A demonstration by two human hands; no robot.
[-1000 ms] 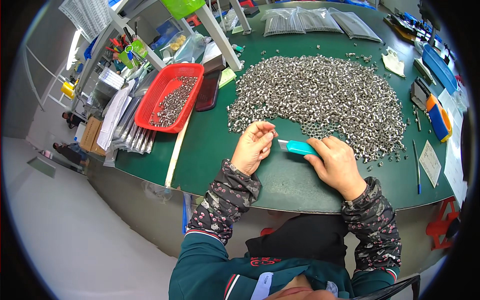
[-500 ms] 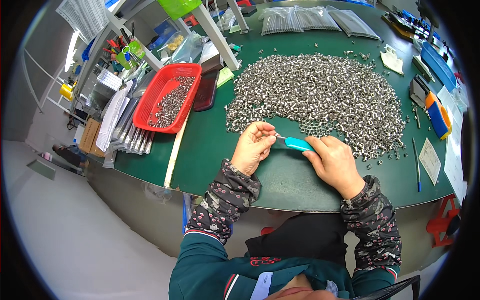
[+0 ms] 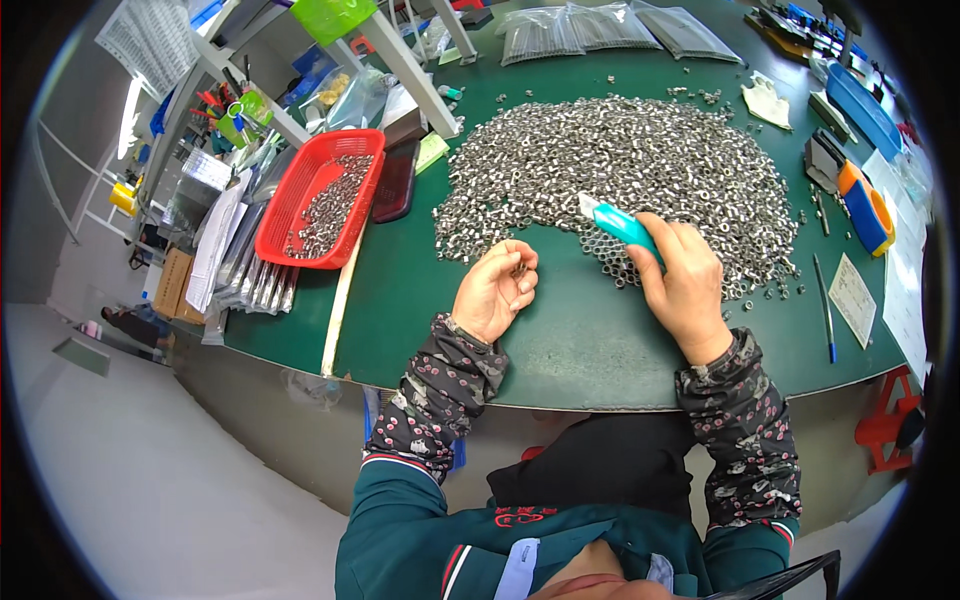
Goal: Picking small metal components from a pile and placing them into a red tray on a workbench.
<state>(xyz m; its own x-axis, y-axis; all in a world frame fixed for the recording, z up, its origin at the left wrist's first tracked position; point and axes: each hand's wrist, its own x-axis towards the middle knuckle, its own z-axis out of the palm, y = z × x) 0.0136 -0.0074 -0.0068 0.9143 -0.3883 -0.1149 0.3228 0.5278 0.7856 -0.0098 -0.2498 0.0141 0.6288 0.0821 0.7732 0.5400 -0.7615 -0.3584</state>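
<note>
My right hand (image 3: 683, 285) grips a teal-handled tool (image 3: 620, 222) whose pale tip points up-left into a big heap of small silver nuts (image 3: 620, 170) on the green table (image 3: 560, 340). My left hand (image 3: 495, 292) rests on the table at the heap's near edge, its fingers curled around a few small metal pieces. Both forearms wear dark patterned sleeves.
A red basket (image 3: 300, 200) holding more metal parts sits at the left, with a dark phone-like slab (image 3: 397, 180) beside it. Clear bags of parts (image 3: 600, 30) lie at the back. Orange and blue tools (image 3: 868, 205), a pen (image 3: 826, 310) and paper slips (image 3: 853, 298) are at the right.
The right hand has lifted the teal tool away from the left hand, up and right over the heap. The left hand has curled shut on small pieces.
</note>
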